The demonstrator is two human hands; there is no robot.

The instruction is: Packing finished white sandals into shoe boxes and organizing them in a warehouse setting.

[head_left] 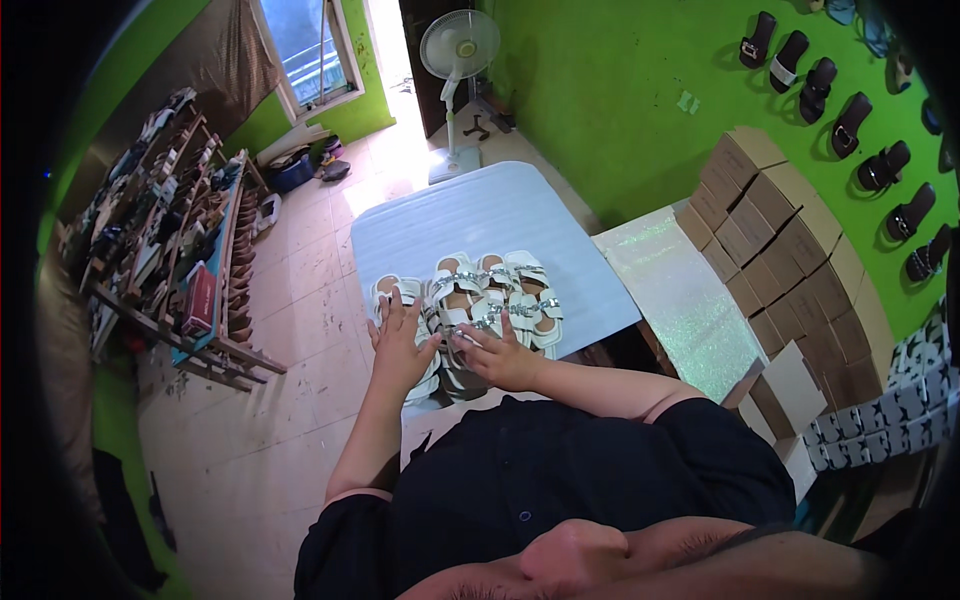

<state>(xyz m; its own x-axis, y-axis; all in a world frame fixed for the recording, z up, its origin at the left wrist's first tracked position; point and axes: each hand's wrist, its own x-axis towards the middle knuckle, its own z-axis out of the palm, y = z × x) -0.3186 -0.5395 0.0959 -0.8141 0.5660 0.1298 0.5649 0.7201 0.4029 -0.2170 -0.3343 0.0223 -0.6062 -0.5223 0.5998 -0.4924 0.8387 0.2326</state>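
Observation:
Several white sandals [460, 275] with tan insoles and silver chain-like trim lie close together on the near part of a pale blue table [440, 215]. My left hand [402, 345] rests over the sandal at the left [388, 287], its fingers spread and partly covering it. Just right of it, my right hand [503, 360] touches the near sandals with its fingers apart. Neither hand is closed round a sandal. Both hands hide parts of the near sandals, and some seem to lie on top of others.
Cardboard boxes [780, 255] are stacked at the right beside a glittery white surface [690, 300]. A shoe-filled rack [185, 265] stands at the left. A standing fan [455, 90] is beyond the table. Dark sandals [850, 125] hang on the green wall.

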